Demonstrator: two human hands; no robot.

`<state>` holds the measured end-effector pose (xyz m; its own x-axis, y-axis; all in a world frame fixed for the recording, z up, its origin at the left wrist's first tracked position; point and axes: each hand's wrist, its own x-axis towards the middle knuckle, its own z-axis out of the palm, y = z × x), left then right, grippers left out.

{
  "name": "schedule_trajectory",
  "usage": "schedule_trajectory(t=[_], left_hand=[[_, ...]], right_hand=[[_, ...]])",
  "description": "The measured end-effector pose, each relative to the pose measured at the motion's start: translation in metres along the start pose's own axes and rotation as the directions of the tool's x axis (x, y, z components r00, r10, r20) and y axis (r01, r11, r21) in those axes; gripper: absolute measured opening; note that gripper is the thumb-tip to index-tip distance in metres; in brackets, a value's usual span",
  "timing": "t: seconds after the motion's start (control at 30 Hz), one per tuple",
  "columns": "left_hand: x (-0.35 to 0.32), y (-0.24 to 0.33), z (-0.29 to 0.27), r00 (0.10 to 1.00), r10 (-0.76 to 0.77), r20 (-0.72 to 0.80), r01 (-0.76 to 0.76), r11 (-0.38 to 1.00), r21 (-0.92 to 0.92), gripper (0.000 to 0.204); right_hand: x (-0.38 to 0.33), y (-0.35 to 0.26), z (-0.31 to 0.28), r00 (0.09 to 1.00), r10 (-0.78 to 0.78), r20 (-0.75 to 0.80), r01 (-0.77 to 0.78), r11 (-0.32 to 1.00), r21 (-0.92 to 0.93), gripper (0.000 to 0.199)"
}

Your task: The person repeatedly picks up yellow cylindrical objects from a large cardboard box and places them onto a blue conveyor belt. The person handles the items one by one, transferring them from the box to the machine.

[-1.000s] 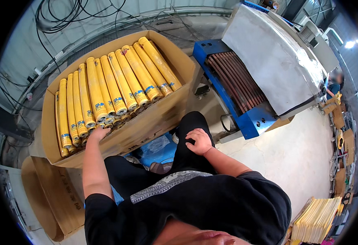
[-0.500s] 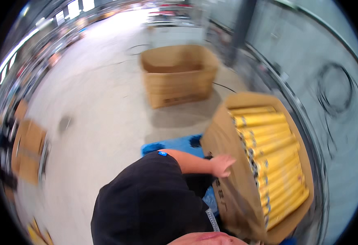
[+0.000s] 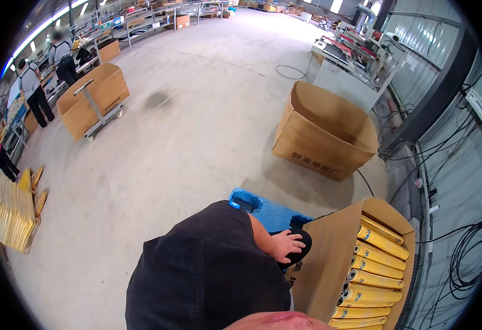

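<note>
Head view — 1 hand point(image 3: 286, 246) visible, which hand unclear, fingers spread on black knee beside box of yellow rolls point(image 3: 375, 258).

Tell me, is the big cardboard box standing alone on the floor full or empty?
Empty: the cardboard box stands open-topped, and only bare inner walls show.

Grey concrete floor point(image 3: 197, 126) carries everything. Empty open cardboard box point(image 3: 323, 132) stands on it at right, w/ a black cable point(image 3: 291, 71) looped on the floor beyond. Blue plastic pallet point(image 3: 268, 212) lies nearer, just beside the box of yellow rolls point(image 3: 378, 264). Cardboard bin on a wheeled cart point(image 3: 92, 102) far left; stack of yellow flat packs point(image 3: 12, 212) at left edge.
</note>
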<state>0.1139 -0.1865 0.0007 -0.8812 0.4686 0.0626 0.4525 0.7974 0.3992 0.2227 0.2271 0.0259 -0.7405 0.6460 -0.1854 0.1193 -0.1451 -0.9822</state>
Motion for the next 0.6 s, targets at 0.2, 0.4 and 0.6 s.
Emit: schedule_trajectory(t=[0.2, 0.4, 0.6], left_hand=[[0.013, 0.013, 0.01, 0.998, 0.063, -0.003, -0.063, 0.998, 0.0, 0.054], [0.014, 0.029, 0.013, 0.995, 0.098, 0.011, -0.098, 0.995, 0.009, 0.052], [0.059, 0.063, 0.025, 0.942, 0.31, 0.126, -0.305, 0.951, -0.056, 0.046]], right_hand=[[0.002, 0.012, -0.017, 0.993, 0.094, -0.07, -0.082, 0.983, 0.163, 0.042], [-0.005, 0.026, -0.052, 0.976, 0.162, -0.144, -0.106, 0.937, 0.333, 0.043], [-0.109, 0.071, -0.194, 0.837, 0.244, -0.49, 0.135, 0.774, 0.618, 0.045]])
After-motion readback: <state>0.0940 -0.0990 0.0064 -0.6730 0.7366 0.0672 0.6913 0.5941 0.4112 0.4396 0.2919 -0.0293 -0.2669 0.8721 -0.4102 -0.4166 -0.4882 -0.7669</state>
